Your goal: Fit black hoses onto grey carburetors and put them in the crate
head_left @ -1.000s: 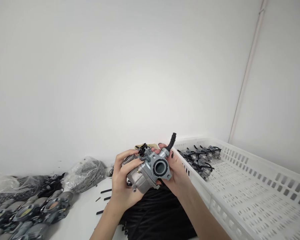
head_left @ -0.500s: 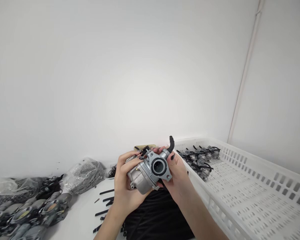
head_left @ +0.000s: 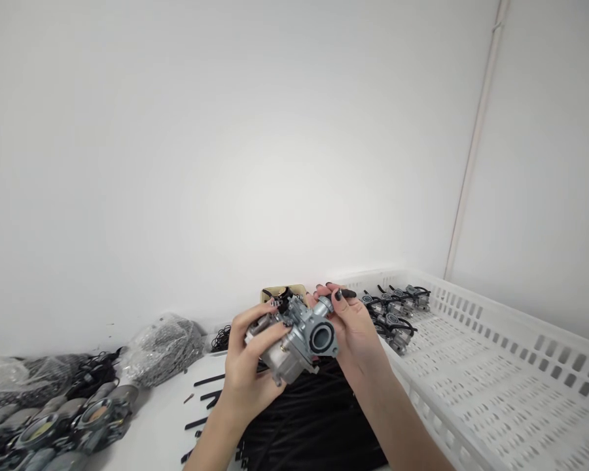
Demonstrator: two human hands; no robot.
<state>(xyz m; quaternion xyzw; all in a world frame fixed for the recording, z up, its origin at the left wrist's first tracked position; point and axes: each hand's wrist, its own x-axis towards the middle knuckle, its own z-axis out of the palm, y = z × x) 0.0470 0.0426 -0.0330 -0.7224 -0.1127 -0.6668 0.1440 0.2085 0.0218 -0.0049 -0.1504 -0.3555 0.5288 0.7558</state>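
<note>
A silver metal carburetor [head_left: 294, 347] is held up in the middle, its round bore facing toward me and to the right. My left hand [head_left: 248, 360] is wrapped round its body from the left, with fingers over the top. At the upper right, my right hand [head_left: 356, 327] pinches the short black rubber tube [head_left: 346, 294] on the carburetor's neck between thumb and fingers. Beneath both hands lies a bundle of long black strips [head_left: 314, 422].
A white perforated crate [head_left: 500, 386] on the right holds several carburetors [head_left: 397, 330]. More metal carburetors [head_left: 44, 428] sit at the lower left, near plastic bags of small parts [head_left: 164, 347]. Behind my hands stands a yellow container [head_left: 266, 292].
The carburetor has turned, its bore shifting right. The black tube, upright before, now points right between my right fingers. My right hand has moved slightly right and up onto it.
</note>
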